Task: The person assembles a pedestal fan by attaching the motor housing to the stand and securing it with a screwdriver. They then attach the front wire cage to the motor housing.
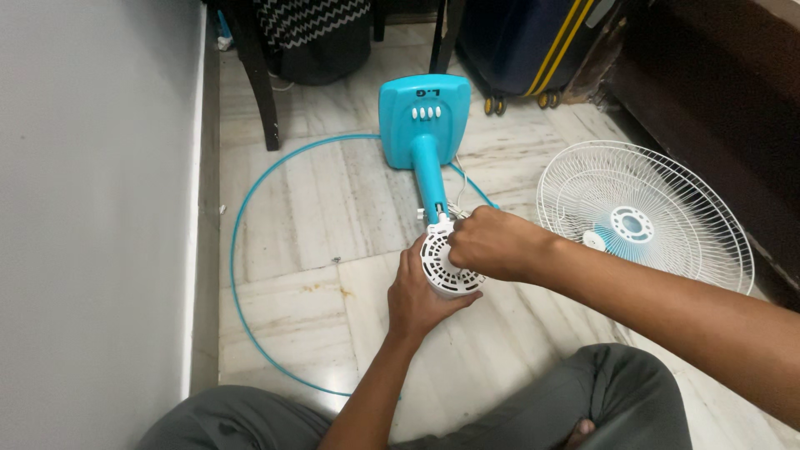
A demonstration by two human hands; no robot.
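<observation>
Lying tipped over on the marble floor [292,233], the blue fan stand [423,125] could roll or twist while its white motor housing [446,267] is worked on, and the thin white wires [457,204] at the neck look liable to be pinched or pulled loose. The left hand [417,296] cups the housing from below, its grip curled closed around the side. The right hand [492,243] rests on the housing's top, fingers bunched shut; whether it pinches anything cannot be told. The white grille [646,212] lies well apart.
</observation>
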